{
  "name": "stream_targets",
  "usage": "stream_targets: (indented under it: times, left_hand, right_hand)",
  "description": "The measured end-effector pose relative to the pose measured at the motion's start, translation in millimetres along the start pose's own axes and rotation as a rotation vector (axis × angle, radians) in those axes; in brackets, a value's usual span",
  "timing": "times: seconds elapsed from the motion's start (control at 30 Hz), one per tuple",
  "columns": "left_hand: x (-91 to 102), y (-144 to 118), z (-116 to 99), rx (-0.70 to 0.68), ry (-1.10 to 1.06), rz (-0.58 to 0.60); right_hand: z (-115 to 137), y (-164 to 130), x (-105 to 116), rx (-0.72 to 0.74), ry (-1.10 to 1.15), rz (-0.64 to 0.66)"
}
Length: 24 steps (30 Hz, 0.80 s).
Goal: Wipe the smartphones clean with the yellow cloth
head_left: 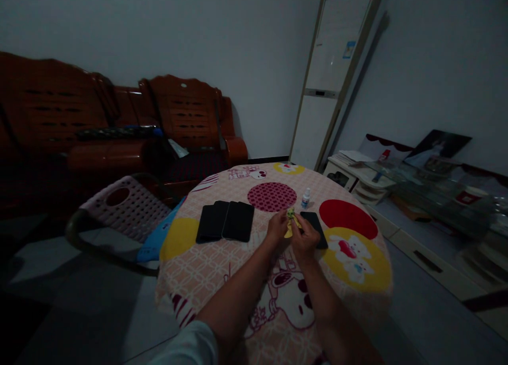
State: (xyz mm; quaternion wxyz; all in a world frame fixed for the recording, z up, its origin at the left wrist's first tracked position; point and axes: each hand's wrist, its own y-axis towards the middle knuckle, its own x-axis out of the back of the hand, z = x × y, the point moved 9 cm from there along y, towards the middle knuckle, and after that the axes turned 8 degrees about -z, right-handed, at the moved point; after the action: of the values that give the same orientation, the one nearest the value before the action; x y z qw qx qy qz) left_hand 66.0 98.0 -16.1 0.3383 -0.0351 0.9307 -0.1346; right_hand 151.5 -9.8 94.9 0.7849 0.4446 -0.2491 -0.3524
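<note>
Both hands meet above the table, right of its middle. My left hand is closed on one side of a small yellow cloth, and my right hand pinches its other side. A greenish bunched bit shows at the top between the fingertips; whether it is part of the cloth I cannot tell. Just behind the hands a small white bottle with a blue label stands upright. A flat black tablet-like slab lies partly behind my right hand. To the left lie several similar black slabs, overlapping.
A patterned cloth covers the round table. At its left stands a woven chair with a blue item on it. Wooden sofas line the wall. A tall white air conditioner is behind, and a low cabinet with a glass top stands right.
</note>
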Motion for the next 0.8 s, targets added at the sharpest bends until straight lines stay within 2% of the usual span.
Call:
stream_targets:
  times: [0.03, 0.1, 0.13, 0.17, 0.23, 0.33, 0.4, 0.47, 0.6, 0.77, 0.8]
  left_hand:
    - [11.2, 4, -21, -0.073, 0.092, -0.026]
    - [29.7, 1, -81, -0.455, 0.647, -0.119]
    - [36.8, -3, -104, -0.595, 0.892, -0.174]
    - [43.5, -8, -122, -0.696, 1.101, -0.230]
    - [57.8, -14, -141, -0.752, 1.453, -0.329]
    - [77.1, -13, -135, -0.575, 1.828, -0.353]
    - [77.1, -13, -126, -0.553, 1.952, -0.321]
    - [71.4, -13, -120, -0.593, 2.014, -0.299]
    - [56.6, -13, -106, -0.688, 2.025, -0.219]
    - [31.8, -17, -68, -0.687, 1.889, 0.060]
    - [27.6, -17, -64, -0.685, 1.847, 0.082]
  right_hand:
    - [-3, -1, -1, -0.015, 0.008, 0.004]
    - [-9, -5, -6, -0.043, 0.022, 0.024]
    - [-13, -9, -10, -0.061, 0.026, 0.048]
    - [-16, -12, -14, -0.073, 0.028, 0.064]
    - [-21, -19, -23, -0.108, 0.027, 0.115]
    - [-25, -27, -35, -0.145, 0.026, 0.194]
    - [-26, -30, -39, -0.167, 0.012, 0.227]
    - [-27, -32, -41, -0.186, -0.003, 0.247]
    - [-31, -35, -43, -0.216, -0.009, 0.263]
    - [-40, -34, -42, -0.251, 0.026, 0.244]
    - [-43, -33, -41, -0.262, 0.036, 0.238]
